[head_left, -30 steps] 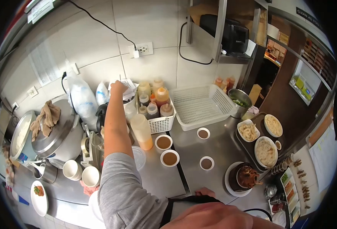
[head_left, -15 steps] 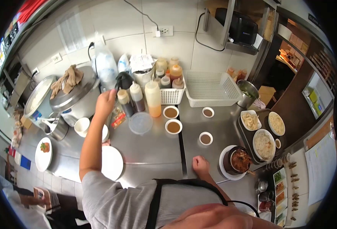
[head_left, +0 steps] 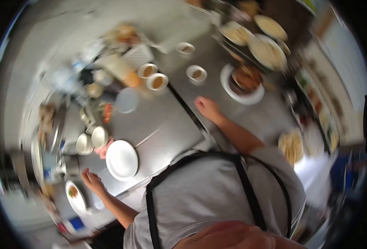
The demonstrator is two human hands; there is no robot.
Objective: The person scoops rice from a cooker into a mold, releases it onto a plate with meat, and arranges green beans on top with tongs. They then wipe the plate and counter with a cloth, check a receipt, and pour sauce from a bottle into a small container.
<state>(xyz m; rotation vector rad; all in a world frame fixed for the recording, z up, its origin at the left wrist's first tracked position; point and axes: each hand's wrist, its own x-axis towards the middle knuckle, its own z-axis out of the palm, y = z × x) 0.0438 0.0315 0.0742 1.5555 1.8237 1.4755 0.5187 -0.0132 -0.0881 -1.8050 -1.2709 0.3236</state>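
My left hand (head_left: 93, 181) is blurred, its fingers loosely apart with nothing visible in them. It hovers by the counter's front edge, between a round white plate (head_left: 122, 160) and an oval white dish (head_left: 76, 198) holding a small garnished portion of food. My right hand (head_left: 207, 108) is closed in a fist at the counter, with nothing seen in it. Just beyond it stands a small bowl of brown sauce (head_left: 197, 74). To its right, a dark pot of cooked food (head_left: 246, 79) sits on a white plate (head_left: 250, 98).
Two more sauce bowls (head_left: 157, 81) stand near squeeze bottles (head_left: 117, 68) and a clear lid (head_left: 127, 100). White cups (head_left: 100, 136) are at the left. A tray at the back right carries oval dishes of pale food (head_left: 267, 52). Ingredient containers (head_left: 312, 99) line the right side.
My view has swung round and tilted. My left hand has come back from the squeeze bottles to the counter's front left. My right hand stays closed near the pot.
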